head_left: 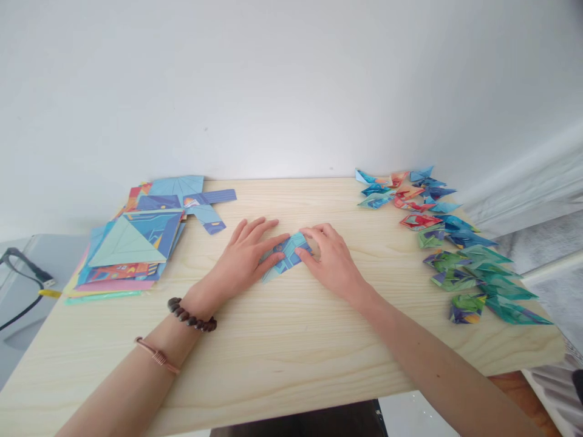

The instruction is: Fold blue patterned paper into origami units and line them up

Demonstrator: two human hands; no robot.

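A: where was that small blue patterned folded-paper rectangle [292,250]?
B: mid pale-wood bench [273,340], left hand [246,258] and right hand [337,261] both had fingers closed on it. looked part-folded to me
A: and the rest?
B: bright pointed folded-paper shapes [464,234] sat right, probably finished. flat coloured paper sheets [157,229] piled left, likely left to fold. nothing blocked the hands

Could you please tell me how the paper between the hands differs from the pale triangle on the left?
Color: the paper between the hands is blue with a busy print, while the pale triangle is mostly plain, with crease lines.
Contact: the left hand and right hand touch the former; neither touches the triangle.
Place: the first is at the table's middle; the triangle tops a paper pile.
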